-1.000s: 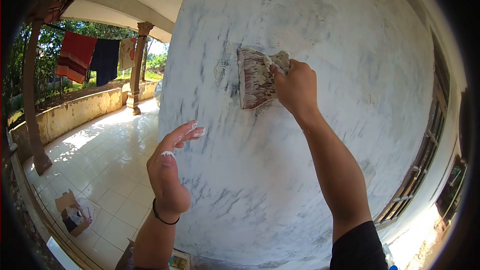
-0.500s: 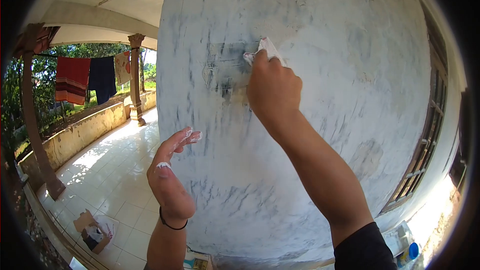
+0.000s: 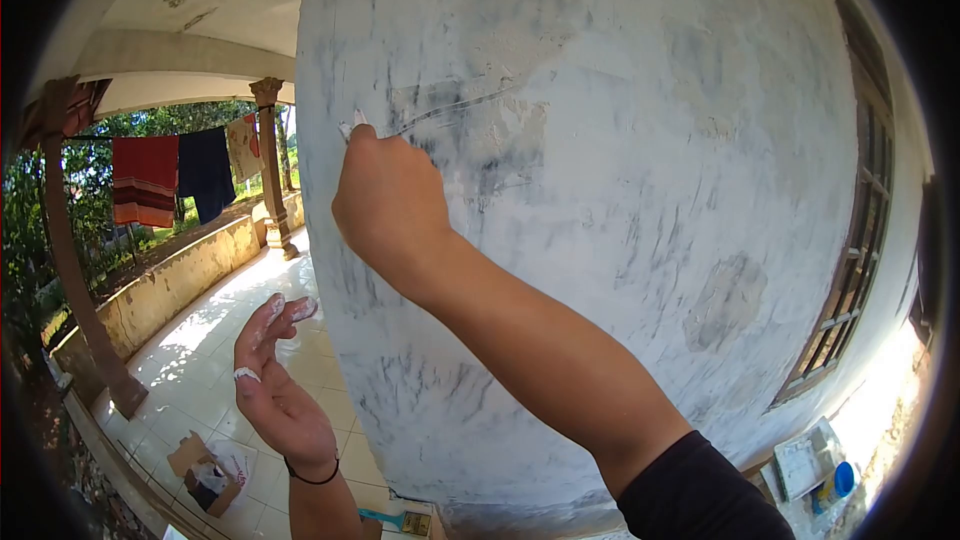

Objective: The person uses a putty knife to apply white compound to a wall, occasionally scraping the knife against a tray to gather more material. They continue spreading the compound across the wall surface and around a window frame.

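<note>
My right hand (image 3: pixel 390 205) is closed on a whitish, ragged-edged piece (image 3: pixel 358 122). Only its tip shows past my knuckles, against the upper left part of the wall (image 3: pixel 620 240). White and grey smears cover that wall, and a dark curved streak runs to the right from my hand. Lower down on the left, my left hand (image 3: pixel 280 380) is raised over the tiled floor with curved fingers and an open palm, holding nothing. White paste coats its fingertips and thumb. A black band circles that wrist.
A paintbrush (image 3: pixel 405 520) with a teal handle lies by the wall's foot. An open cardboard box (image 3: pixel 205 480) sits on the tiles. At lower right stand a grey tray (image 3: pixel 805 462) and a blue-rimmed container (image 3: pixel 843 480), below a barred window (image 3: pixel 850 270). Laundry (image 3: pixel 150 175) hangs at left.
My right hand has swept left across the wall with the whitish piece, leaving a curved streak. My left hand has shifted left and down, and the view has turned slightly.
</note>
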`<action>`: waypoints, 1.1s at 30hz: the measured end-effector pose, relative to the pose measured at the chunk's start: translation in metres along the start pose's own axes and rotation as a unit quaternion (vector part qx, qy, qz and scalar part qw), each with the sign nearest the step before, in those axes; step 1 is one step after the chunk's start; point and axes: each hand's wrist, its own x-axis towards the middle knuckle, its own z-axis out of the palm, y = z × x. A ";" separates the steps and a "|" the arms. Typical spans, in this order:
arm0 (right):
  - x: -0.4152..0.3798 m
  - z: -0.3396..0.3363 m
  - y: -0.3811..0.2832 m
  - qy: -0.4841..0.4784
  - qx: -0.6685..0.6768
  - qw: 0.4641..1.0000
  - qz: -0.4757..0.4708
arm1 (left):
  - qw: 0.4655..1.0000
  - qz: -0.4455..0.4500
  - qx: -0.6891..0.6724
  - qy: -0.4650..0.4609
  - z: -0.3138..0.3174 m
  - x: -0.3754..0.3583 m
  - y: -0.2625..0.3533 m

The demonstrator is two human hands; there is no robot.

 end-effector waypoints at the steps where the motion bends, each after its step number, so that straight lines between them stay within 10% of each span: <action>1: 0.001 -0.014 0.010 0.024 0.042 0.998 -0.029 | 1.000 -0.002 0.004 -0.003 0.001 0.001 0.001; 9: 0.023 -0.090 0.117 0.092 -0.028 0.993 0.072 | 1.000 -0.003 -0.008 -0.011 0.029 0.001 -0.003; 15: -0.002 -0.129 0.079 0.113 -0.074 0.989 0.055 | 0.999 0.007 -0.016 -0.051 0.044 0.001 -0.014; 25: 0.008 0.042 0.038 0.082 -0.406 0.910 -0.028 | 1.000 0.001 -0.014 -0.022 0.028 -0.002 -0.009; 33: -0.023 0.068 -0.006 0.017 -0.169 0.982 -0.080 | 1.000 -0.015 0.017 0.016 0.007 -0.007 -0.005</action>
